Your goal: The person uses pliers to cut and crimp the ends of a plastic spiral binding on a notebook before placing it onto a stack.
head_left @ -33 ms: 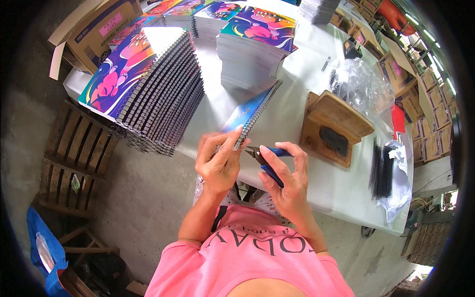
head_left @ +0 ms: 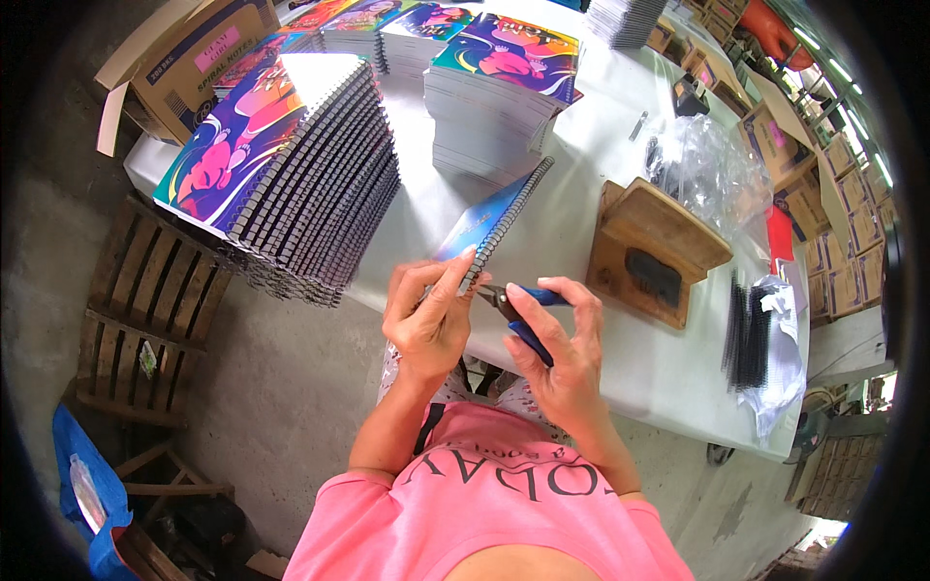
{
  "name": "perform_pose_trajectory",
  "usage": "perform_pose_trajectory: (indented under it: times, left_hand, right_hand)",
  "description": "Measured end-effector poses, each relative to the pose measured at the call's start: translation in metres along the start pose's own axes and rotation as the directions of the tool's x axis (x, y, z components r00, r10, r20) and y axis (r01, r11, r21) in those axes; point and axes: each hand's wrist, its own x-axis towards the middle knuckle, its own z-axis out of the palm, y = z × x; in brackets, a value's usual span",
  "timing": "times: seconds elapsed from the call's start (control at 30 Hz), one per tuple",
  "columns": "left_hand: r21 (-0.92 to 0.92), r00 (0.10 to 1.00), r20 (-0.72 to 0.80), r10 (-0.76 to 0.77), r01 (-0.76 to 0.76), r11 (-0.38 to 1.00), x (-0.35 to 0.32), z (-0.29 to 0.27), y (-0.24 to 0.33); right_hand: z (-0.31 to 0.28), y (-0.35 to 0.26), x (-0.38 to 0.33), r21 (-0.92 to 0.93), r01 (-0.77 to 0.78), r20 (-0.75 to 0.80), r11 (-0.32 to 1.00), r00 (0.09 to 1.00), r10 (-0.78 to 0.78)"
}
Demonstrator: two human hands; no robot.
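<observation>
My left hand point(head_left: 431, 320) grips the near end of a spiral-bound notebook point(head_left: 494, 218) with a blue cover, held on edge over the white table point(head_left: 639, 378). My right hand point(head_left: 562, 353) is closed around blue-handled pliers point(head_left: 528, 308). The plier jaws touch the near end of the notebook's black wire spiral, just by my left fingertips. Both hands hover at the table's front edge, above my pink shirt.
A slanted row of bound notebooks point(head_left: 300, 174) fills the table's left. Stacks of unbound colourful books point(head_left: 504, 87) stand behind. To the right are a wooden block point(head_left: 654, 252), a clear plastic bag point(head_left: 717, 169) and black spirals point(head_left: 751, 334). A wooden pallet point(head_left: 145, 300) leans at left.
</observation>
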Motion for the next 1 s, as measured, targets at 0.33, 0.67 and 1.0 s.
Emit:
perform_pose_trajectory:
  times: [0.33, 0.67, 1.0]
  left_hand:
    - [-0.028, 1.000, -0.001, 0.025, -0.025, 0.999, -0.007, 0.009, 0.001]
    - [-0.348, 0.890, -0.088, -0.448, 0.394, 0.851, 0.005, 0.006, 0.004]
    - [-0.772, 0.821, 0.005, -0.571, 0.366, 0.520, 0.017, -0.020, 0.028]
  right_hand:
    - [-0.001, 0.010, -0.012, 0.724, -0.653, 0.615, 0.222, 0.757, 0.222]
    - [-0.020, 0.054, -0.044, 0.050, -0.384, 0.170, 0.922, 0.913, 0.371]
    - [-0.007, 0.087, -0.058, 0.241, -0.249, -0.259, 0.938, 0.915, 0.310]
